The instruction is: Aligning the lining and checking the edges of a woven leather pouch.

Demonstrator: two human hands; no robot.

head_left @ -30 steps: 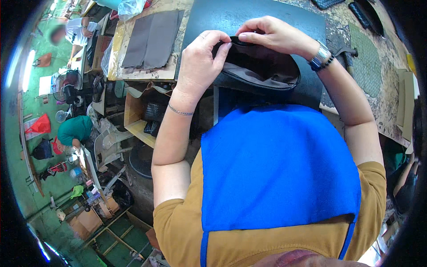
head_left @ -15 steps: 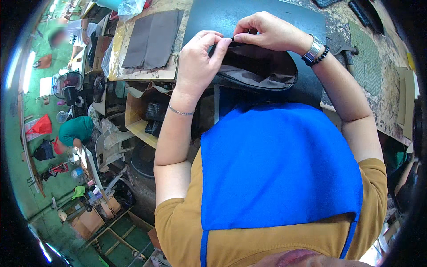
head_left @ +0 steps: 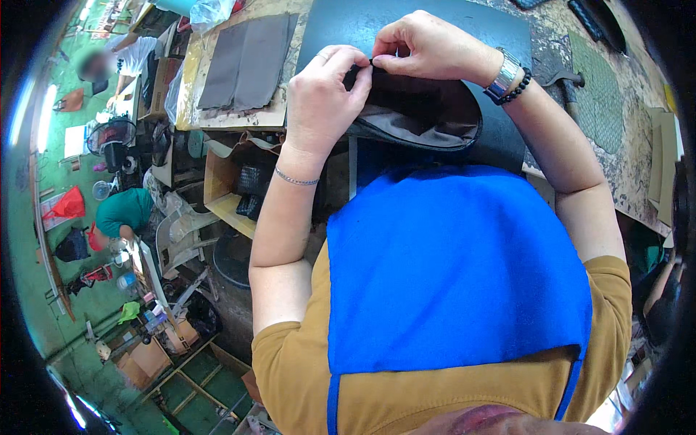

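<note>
A black bag (head_left: 413,134) with a grey-brown fabric lining lies with its mouth gaping toward me, on a dark smooth board (head_left: 500,32). At the far left end of the mouth, my left hand (head_left: 326,98) pinches the black edge between thumb and fingers. Close beside it my right hand (head_left: 435,49) is closed in a pinch on a small black bit of the same edge; the fingertips of both hands nearly meet. Whether that bit is a zipper end or just the rim is too small to tell.
Left of the board lie flat dark brown sheets (head_left: 250,61). A hammer (head_left: 569,90) and a green textured sheet (head_left: 596,94) are on the right of the worn table. Below the table's left part stands an open box (head_left: 225,185) holding black woven pieces. Other people work farther left.
Both hands have shifted slightly left and a little away from me, still pinching the bag's edge. The bag's rim has moved slightly left with them.
</note>
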